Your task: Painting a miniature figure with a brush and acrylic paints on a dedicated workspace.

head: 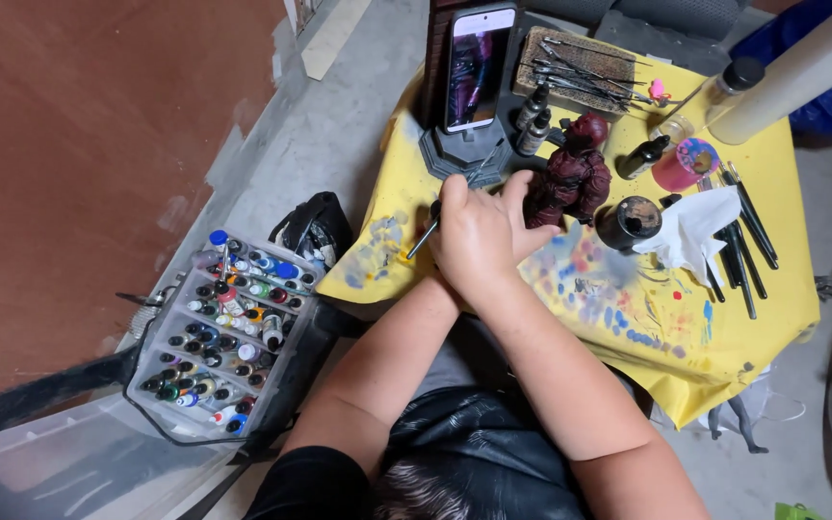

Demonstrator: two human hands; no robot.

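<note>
My two hands meet over a yellow paint-stained cloth (724,318) on a small table. My right hand (472,236) lies on top and grips a thin paintbrush (423,234), whose tip points up towards a phone stand. My left hand (537,235) is mostly hidden beneath it. Its fingers reach the lower part of a dark red figurine (578,173) that stands upright just right of the hands. How firmly they hold it is hidden.
A phone (477,67) stands upright in a grey stand behind the hands. Right of the figurine are a dark round jar (631,221), a crumpled white tissue (695,231), several dark brushes (748,231) and dropper bottles (534,120). A tray of paint bottles (228,332) sits left on the floor.
</note>
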